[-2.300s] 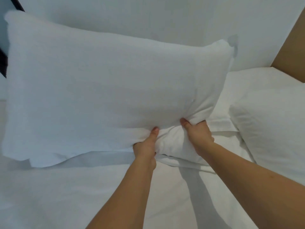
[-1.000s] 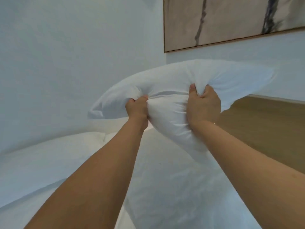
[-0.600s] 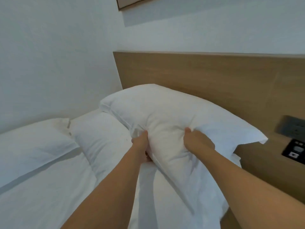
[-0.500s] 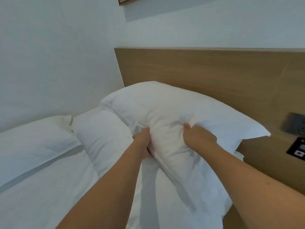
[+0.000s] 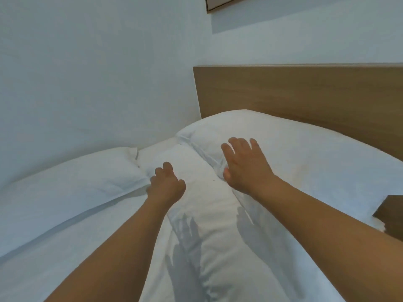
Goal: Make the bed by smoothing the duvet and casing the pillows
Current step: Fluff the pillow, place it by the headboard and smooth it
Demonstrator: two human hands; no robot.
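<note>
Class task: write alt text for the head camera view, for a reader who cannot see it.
Two bare hands, left hand and right hand, hover open over a white cased pillow lying against a wooden headboard. Another white pillow lies to the left, beside a pale wall.

A bedroom: a bed [image 5: 65, 247] made up in white linen, pillows [image 5: 316, 171] against a wooden headboard [image 5: 305, 94], plain pale walls [image 5: 87, 73], and a framed picture's corner [image 5: 220, 3] above.

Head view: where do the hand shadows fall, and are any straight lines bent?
Head view: finger shadows fall on the pillow below both open hands, left hand and right hand; wide-angle distortion tilts the headboard edge; soft, even light, no glare.
</note>
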